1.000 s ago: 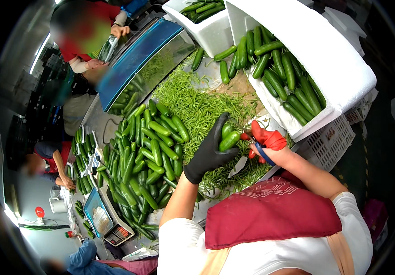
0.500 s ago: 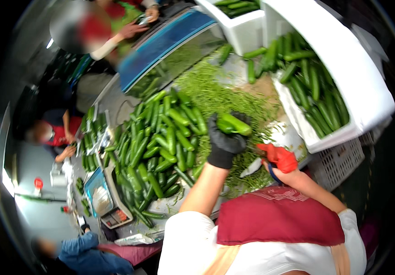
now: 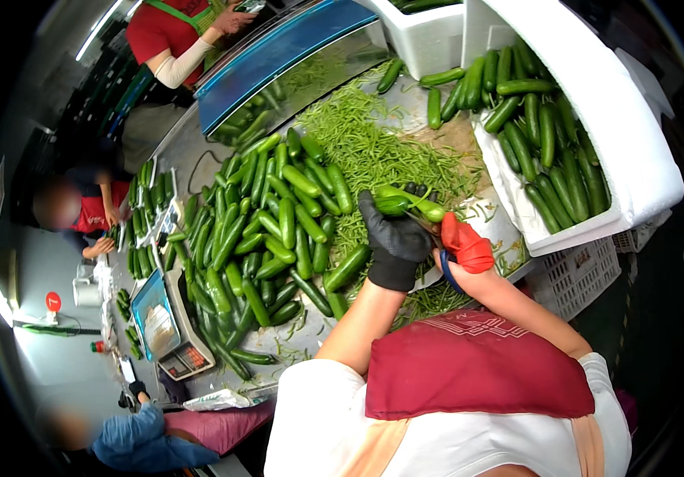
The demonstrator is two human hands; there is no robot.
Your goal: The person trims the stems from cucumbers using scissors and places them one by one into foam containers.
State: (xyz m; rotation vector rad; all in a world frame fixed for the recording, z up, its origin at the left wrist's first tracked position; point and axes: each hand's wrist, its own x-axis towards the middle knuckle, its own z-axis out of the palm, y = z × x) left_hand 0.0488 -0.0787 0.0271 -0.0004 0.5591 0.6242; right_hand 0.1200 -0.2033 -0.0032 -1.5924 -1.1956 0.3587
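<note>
My left hand (image 3: 398, 240), in a black glove, is closed around a cucumber (image 3: 392, 206) above a spread of thin green pieces (image 3: 374, 159). A second, paler green length (image 3: 429, 210) lies across the same grip. My right hand (image 3: 466, 245) has red covering on its fingers and a blue band at the wrist. It is closed on a thin, dark, blade-like tool (image 3: 423, 221), whose tip touches the green pieces in my left hand; its handle is hidden. To the left of my hands lies a large heap of cucumbers (image 3: 266, 222) on the metal table (image 3: 258, 340).
A white foam box (image 3: 628, 135) on its side at right holds cucumbers, above a white plastic crate (image 3: 576, 278). A blue-edged clear panel (image 3: 286, 67) borders the far side. A scale (image 3: 185, 354) stands at left. Other people (image 3: 179, 40) work around the table.
My right hand has moved up and left, bringing the tool against the cucumber. My left hand has shifted slightly down and right. The head view has turned a little.
</note>
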